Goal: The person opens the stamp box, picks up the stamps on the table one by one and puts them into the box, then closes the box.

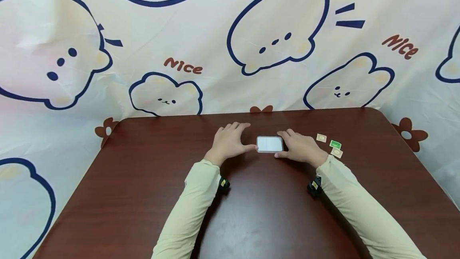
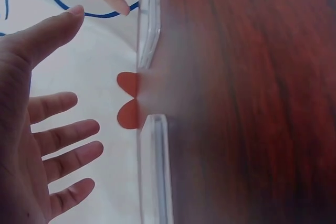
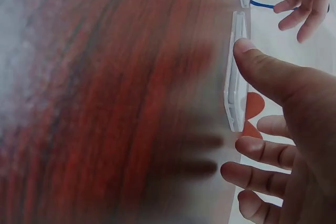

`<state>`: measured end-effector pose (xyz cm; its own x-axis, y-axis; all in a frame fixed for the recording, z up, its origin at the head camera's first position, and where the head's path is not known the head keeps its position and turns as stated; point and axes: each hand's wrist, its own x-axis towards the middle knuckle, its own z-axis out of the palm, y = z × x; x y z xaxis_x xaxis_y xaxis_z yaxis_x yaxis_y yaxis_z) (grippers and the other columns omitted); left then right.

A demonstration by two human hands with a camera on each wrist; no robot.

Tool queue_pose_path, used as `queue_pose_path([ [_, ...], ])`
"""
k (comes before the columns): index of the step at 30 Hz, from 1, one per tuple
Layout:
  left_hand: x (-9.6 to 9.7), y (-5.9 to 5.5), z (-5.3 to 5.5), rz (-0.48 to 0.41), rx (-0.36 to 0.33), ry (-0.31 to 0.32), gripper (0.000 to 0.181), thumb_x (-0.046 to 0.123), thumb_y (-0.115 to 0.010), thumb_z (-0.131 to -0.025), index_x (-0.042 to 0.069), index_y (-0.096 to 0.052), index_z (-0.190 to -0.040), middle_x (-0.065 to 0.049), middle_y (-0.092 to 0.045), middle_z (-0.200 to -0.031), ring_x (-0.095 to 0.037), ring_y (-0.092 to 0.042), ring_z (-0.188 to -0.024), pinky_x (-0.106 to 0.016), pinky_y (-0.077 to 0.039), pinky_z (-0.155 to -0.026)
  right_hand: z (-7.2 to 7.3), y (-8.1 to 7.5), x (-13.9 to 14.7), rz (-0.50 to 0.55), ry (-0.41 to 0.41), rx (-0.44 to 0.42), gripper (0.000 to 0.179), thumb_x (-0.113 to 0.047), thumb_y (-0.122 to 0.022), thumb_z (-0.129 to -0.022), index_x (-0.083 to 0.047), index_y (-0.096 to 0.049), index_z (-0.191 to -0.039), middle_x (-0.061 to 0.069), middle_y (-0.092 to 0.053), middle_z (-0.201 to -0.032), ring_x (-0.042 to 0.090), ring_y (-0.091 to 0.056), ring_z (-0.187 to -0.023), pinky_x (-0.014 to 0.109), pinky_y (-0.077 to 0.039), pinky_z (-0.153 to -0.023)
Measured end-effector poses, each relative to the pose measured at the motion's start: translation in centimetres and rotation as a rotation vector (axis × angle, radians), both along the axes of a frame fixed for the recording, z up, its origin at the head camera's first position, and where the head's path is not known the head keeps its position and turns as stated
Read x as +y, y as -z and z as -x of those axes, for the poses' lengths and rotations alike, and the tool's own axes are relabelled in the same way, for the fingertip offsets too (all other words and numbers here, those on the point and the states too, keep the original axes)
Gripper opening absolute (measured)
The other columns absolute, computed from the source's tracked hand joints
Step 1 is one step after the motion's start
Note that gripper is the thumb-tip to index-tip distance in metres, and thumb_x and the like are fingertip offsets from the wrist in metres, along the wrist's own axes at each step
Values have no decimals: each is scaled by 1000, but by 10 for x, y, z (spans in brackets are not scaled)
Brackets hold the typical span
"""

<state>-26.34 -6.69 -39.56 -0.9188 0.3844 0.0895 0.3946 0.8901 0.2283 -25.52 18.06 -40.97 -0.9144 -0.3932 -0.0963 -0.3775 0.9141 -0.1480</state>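
A flat white rectangular case (image 1: pixel 270 144) with a clear rim lies on the brown table between both hands. Both wrist views catch two thin clear-edged flat pieces edge-on: one piece (image 2: pixel 156 171) low in the left wrist view, another piece (image 3: pixel 236 72) beside the right thumb. My left hand (image 1: pixel 229 142) is at the case's left, thumb tip close to its edge, fingers spread and gripping nothing. At its right edge is my right hand (image 1: pixel 300 146), thumb and fingers apart; whether the thumb touches the case I cannot tell.
Right of the right hand lie a small green card (image 1: pixel 335 144), a pale card (image 1: pixel 321 138) and another pale card (image 1: pixel 336 153) touching the green one. A printed cloth (image 1: pixel 215 43) hangs behind the brown table (image 1: pixel 125 195). A dark device is at each wrist.
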Motion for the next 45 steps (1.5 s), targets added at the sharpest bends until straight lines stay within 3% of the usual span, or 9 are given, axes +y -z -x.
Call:
queue_pose_path([
  [11, 9, 8, 13, -6, -71, 26, 75, 68, -66, -76, 24, -54, -136, 1, -60, -125, -19, -55, -116, -45, -39, -101, 11, 3, -3, -4, 16, -54, 81, -53, -68, -83, -4, -42, -143, 18, -54, -130, 26, -60, -103, 46, -52, -74],
  [18, 12, 16, 19, -40, -187, 91, 71, 62, -70, -76, 22, -56, -132, 1, -62, -120, -17, -58, -111, -40, -43, -95, 13, 5, -4, 45, -6, -145, 75, -49, -69, -84, -5, -45, -140, 17, -55, -125, 23, -57, -96, 42, -51, -74],
  [26, 15, 21, 26, -60, -262, 119, 69, 60, -73, -75, 23, -57, -130, 1, -59, -120, -16, -57, -109, -36, -46, -90, 19, 5, -3, 85, -17, -197, 70, -45, -70, -83, -5, -46, -135, 15, -56, -118, 21, -56, -89, 39, -50, -75],
  [30, 16, 21, 31, -39, -265, 122, 68, 58, -75, -74, 24, -57, -130, 1, -57, -120, -18, -55, -110, -37, -45, -90, 24, 5, -1, 100, -17, -203, 69, -44, -70, -83, -5, -45, -134, 15, -56, -117, 21, -56, -89, 38, -49, -76],
  [45, 21, 24, 33, -1, -285, 121, 61, 52, -76, -75, 25, -58, -127, 0, -52, -125, -23, -51, -112, -42, -38, -97, 24, 9, 1, 142, -16, -217, 66, -41, -70, -84, -5, -45, -132, 14, -56, -114, 22, -55, -90, 39, -49, -77],
])
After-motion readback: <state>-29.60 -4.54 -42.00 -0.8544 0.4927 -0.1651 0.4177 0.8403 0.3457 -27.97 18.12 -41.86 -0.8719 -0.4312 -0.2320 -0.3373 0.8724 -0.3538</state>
